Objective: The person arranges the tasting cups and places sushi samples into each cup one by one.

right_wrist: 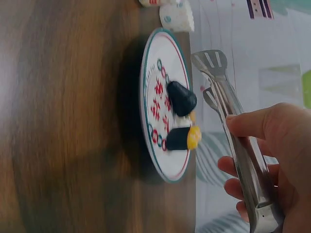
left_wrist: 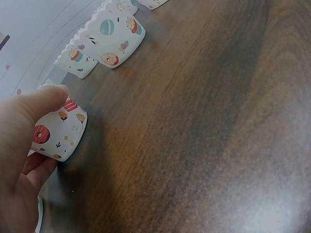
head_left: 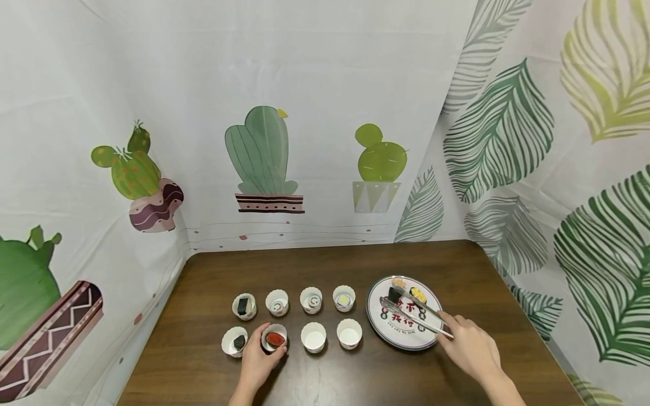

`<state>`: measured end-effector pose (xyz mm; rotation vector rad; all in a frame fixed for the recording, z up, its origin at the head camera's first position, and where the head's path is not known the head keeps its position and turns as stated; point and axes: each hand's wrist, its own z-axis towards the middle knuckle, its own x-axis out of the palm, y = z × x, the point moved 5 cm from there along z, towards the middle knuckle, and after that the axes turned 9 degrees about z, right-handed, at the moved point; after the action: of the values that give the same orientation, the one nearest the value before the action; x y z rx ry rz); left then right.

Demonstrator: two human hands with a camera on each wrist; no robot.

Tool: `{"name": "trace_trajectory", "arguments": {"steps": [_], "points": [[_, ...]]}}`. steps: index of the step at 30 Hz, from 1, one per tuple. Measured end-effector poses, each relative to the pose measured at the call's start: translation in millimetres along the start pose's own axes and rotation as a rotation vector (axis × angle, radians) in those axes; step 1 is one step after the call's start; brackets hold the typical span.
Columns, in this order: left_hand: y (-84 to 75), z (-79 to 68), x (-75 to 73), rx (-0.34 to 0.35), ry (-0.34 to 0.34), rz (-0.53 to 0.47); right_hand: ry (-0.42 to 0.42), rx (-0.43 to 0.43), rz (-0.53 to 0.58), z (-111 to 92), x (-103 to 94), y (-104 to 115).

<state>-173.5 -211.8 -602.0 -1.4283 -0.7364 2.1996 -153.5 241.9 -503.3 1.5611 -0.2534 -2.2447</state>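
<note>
My left hand [head_left: 258, 360] grips a small white paper cup [left_wrist: 63, 133] printed with sweets, thumb on one side and fingers on the other. A red-orange oval piece [head_left: 275, 339] lies inside that cup. In my right hand [head_left: 472, 347] is a pair of metal tongs [right_wrist: 239, 145], their slotted tips apart above a round white plate [head_left: 374, 309] with red characters. On the plate sit a black wrapped piece [right_wrist: 181, 99], a sushi roll [right_wrist: 181, 139] topped with yellow, and a pale orange piece [head_left: 398, 282]. The tongs overlap the black piece in the head view.
Other paper cups stand in two rows. A cup [head_left: 235, 342] at the left and one behind it [head_left: 245, 307] hold black pieces; three more in the back row hold pale pieces. Two front cups [head_left: 313, 338] show bare insides. Printed cloth [head_left: 325, 84] hangs behind the wooden table [head_left: 325, 383].
</note>
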Motion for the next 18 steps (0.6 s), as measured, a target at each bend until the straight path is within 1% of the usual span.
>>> {"name": "trace_trajectory", "arguments": {"steps": [4, 10, 15, 18], "points": [[0.4, 0.5, -0.1, -0.009, 0.009, -0.001, 0.003, 0.035, 0.000, -2, -5.8, -11], [1.0, 0.5, -0.1, -0.007, 0.018, 0.006, 0.031, 0.078, 0.001, -3, -10.1, -23], [1.8, 0.1, 0.3, -0.011, 0.017, 0.007, 0.048, 0.090, -0.002, -5, -10.5, -29], [1.3, 0.1, 0.3, -0.011, 0.017, 0.004, 0.031, 0.086, 0.008, -6, -11.4, -31]]}}
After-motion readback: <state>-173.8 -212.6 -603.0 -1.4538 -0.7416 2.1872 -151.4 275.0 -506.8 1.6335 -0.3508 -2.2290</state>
